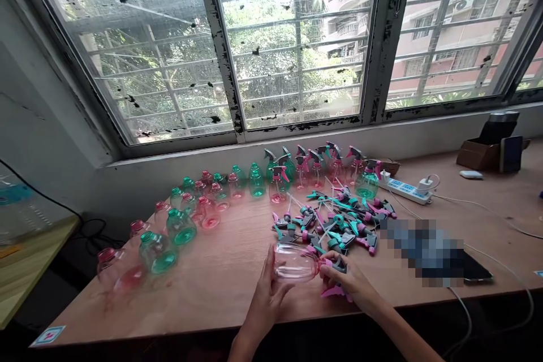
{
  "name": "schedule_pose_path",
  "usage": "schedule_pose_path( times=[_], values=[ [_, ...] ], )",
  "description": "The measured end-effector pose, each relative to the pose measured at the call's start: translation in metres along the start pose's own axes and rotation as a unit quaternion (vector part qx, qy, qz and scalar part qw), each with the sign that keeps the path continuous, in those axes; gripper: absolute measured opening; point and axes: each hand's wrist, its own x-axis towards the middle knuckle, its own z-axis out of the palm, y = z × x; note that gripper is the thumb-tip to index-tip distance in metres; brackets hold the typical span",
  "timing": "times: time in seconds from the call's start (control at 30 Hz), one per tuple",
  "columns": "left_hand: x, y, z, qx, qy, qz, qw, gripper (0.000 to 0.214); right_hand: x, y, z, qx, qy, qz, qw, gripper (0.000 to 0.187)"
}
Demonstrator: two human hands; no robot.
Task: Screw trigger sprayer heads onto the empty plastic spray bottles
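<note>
A clear pink spray bottle (294, 263) lies sideways in the air over the table's front part, its neck pointing right. My left hand (268, 294) is closed around its base, thumb below and fingers on the far side. At the neck, my right hand (348, 280) pinches a grey and pink trigger sprayer head (337, 292), its pink trigger hanging downward. The head meets the bottle's mouth; whether it is threaded tight I cannot tell. Just behind lies a pile of loose sprayer heads (339, 220) in pink, teal and grey, some with white tubes.
Several headless pink and green bottles (180, 227) stand along the left and back. Bottles fitted with sprayers (316, 167) stand near the window wall. To the right are a white power strip (405, 189), cables, a dark phone (473, 266) and a cardboard box (475, 153).
</note>
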Motion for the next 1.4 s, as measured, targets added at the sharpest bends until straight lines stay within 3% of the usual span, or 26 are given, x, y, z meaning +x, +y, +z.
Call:
schedule_pose_path(
  times=[0.1,0.27,0.47,0.67,0.83,1.2,1.4],
  values=[
    [0.001,0.000,0.000,-0.002,0.000,0.002,1.000,0.096,-0.002,0.000,0.000,-0.005,-0.007,-0.002,1.000,0.042],
    [0.003,0.000,-0.002,-0.007,-0.001,0.000,1.000,0.071,-0.006,-0.003,0.000,-0.019,-0.006,-0.003,1.000,0.042],
    [0.000,0.001,0.002,0.014,0.005,0.037,0.999,0.071,-0.001,0.001,-0.002,-0.008,0.010,-0.008,1.000,0.046],
    [0.000,-0.001,0.001,0.025,0.002,0.028,0.999,0.097,-0.005,-0.004,0.002,-0.030,0.008,-0.024,0.999,0.041],
    [0.004,0.001,-0.001,0.044,0.012,0.025,0.999,0.078,-0.006,-0.005,0.003,-0.036,0.012,-0.031,0.999,0.039],
    [0.000,-0.010,0.003,0.062,0.041,0.041,0.996,0.095,-0.002,0.000,0.002,0.010,0.003,-0.027,1.000,0.044],
    [0.002,-0.003,0.000,0.045,0.029,0.042,0.998,0.094,-0.002,0.000,0.001,0.018,0.001,-0.019,1.000,0.043]
  ],
)
